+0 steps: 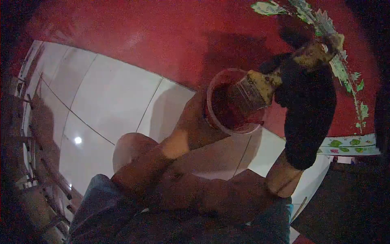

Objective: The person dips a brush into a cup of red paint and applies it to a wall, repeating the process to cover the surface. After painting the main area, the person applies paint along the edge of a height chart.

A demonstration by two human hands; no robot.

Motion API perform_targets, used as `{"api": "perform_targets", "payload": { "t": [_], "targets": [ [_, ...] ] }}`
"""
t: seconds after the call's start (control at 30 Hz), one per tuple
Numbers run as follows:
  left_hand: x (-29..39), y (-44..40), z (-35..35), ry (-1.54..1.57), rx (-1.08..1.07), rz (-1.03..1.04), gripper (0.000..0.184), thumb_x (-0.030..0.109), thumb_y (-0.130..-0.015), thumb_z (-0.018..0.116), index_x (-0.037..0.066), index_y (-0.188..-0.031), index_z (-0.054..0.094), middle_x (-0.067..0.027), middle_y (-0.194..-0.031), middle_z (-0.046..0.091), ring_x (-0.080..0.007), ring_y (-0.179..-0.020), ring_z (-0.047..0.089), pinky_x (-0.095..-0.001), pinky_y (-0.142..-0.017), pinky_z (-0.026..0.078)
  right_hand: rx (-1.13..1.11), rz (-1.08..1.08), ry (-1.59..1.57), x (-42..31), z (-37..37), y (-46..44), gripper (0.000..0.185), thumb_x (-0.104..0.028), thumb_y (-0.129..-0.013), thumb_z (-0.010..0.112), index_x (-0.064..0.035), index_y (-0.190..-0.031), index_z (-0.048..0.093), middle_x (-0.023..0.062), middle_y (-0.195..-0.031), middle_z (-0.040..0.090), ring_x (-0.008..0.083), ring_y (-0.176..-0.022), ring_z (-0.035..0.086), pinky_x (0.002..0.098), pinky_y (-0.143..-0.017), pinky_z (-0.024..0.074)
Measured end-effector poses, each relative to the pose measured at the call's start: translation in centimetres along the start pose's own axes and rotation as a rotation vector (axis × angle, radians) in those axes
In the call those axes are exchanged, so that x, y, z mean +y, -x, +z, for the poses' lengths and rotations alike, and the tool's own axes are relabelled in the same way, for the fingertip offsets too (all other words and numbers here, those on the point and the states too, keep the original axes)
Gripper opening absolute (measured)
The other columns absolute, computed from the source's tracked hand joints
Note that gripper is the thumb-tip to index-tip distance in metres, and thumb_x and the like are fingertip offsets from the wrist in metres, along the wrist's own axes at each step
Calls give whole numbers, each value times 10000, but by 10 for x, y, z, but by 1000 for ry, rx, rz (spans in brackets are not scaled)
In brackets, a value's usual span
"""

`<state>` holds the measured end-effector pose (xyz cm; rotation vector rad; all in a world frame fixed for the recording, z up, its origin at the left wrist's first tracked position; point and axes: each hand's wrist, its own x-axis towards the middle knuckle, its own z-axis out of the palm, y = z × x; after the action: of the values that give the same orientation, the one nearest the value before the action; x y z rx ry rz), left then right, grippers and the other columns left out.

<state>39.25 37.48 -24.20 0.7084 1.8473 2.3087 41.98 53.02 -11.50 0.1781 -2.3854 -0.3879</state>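
My left hand (199, 120) is bare and wrapped around the near left side of a clear plastic cup (210, 103). Dark red liquid that looks like paint shows inside the cup. A black glove covers my right hand (308, 103), whose fingers close around a paintbrush (264, 85). The brush has a worn, yellowish, stained handle and a metal ferrule. Its ferrule end reaches down into the cup, and the bristles are hard to make out in the dark red. The far end of the handle sticks out beyond the glove at upper right.
A red painted surface (134, 28) spans the top, with a green-and-white leafy vine (347, 73) on its right side. A patterned strip (351, 144) edges it. White tiles (109, 81) lie below, around my bare knees. Dark rack-like bars (36, 134) stand at far left.
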Motion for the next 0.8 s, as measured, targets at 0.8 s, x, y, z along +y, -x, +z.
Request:
{"api": "perform_targets", "payload": {
  "t": [0.8],
  "targets": [
    [-41, -12, 3, -303, 28, 171, 869, 272, -486, 814, 55, -1196, 363, -144, -1153, 475, -253, -1068, 471, -347, -905, 391, 75, -6, 2, 4, 12, -1, 220, -69, -739, 528, -68, -949, 593, 113, -907, 560, 247, -833, 531, 351, -739, 428]
  ]
}}
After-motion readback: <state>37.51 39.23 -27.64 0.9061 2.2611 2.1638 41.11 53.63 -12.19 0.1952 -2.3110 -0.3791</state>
